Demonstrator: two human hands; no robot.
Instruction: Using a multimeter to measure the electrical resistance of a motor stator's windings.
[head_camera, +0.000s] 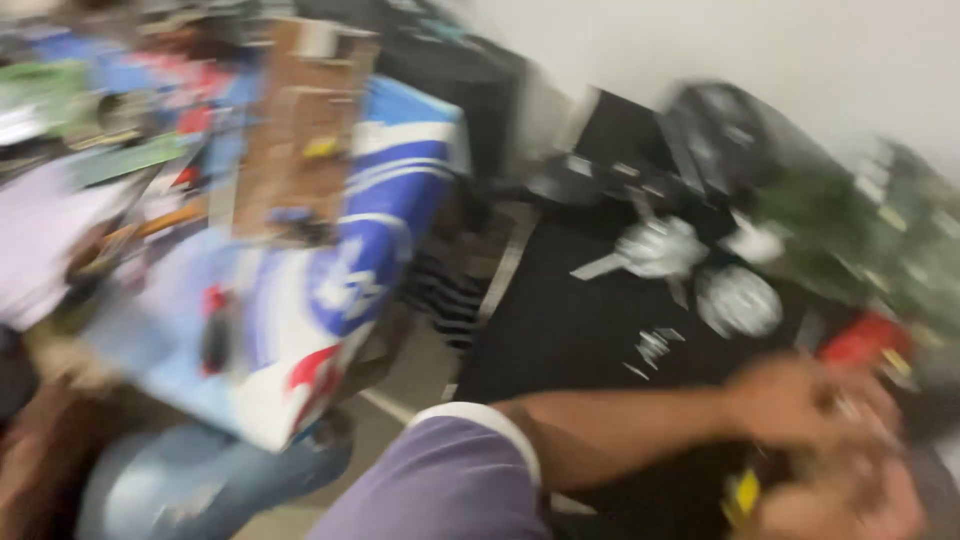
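Right hand (800, 400) blurred at black surface (560, 340) lower right edge, grip unreadable, left hand (850, 500) just below, equally unclear, red object (865, 340) close by, silver parts (660, 248) mid-surface, bare black stretch leftward

A small blurred object with a yellow patch (745, 492) is sitting at the lower right over the black tabletop (560, 330), partly covered and too smeared to identify, just below a red item (862, 342).
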